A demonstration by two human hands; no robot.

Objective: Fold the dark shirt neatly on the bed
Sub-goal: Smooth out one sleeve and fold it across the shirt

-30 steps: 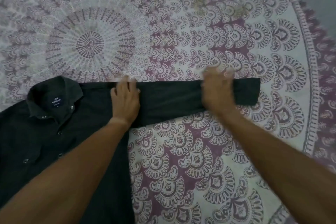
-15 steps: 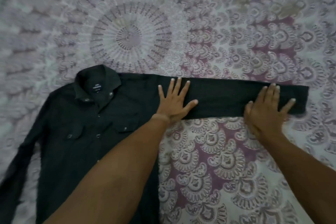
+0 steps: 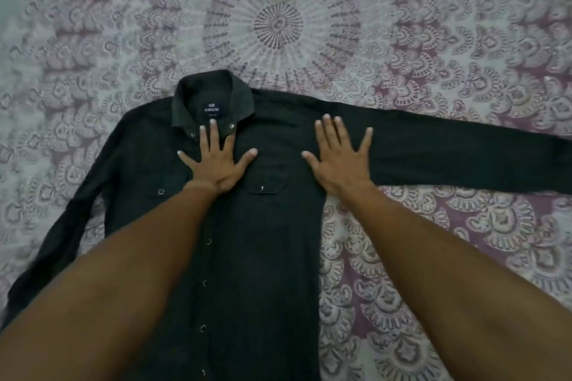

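The shirt (image 3: pixel 263 241) lies front-up and buttoned on the bed (image 3: pixel 433 257), its collar (image 3: pixel 213 96) toward the far edge and its body running to the near edge, left of the bed's middle. Both hands rest flat on it with fingers spread, gripping nothing. The left hand (image 3: pixel 216 164) presses on the button placket just below the collar, between the two chest pockets. The right hand (image 3: pixel 339 161) presses at the shoulder, where the right-hand sleeve (image 3: pixel 464 151) joins the body, its heel at the seam near the bedspread. The hands are apart, with one chest pocket (image 3: pixel 266 179) between them. The right-hand sleeve extends straight toward the bed's right edge and passes out of view; its cuff cannot be seen. The other sleeve (image 3: pixel 62 226) slants down toward the near left corner. Compared with half a second earlier, both hands have shifted leftward along the garment: the left hand has moved from the base of the sleeve to the chest, and the right hand from near the cuff to the shoulder. The view has also shifted, so that the collar and the bedspread's round medallion (image 3: pixel 278 25) now sit near the centre. A label inside the collar is visible; its small print is not legible.
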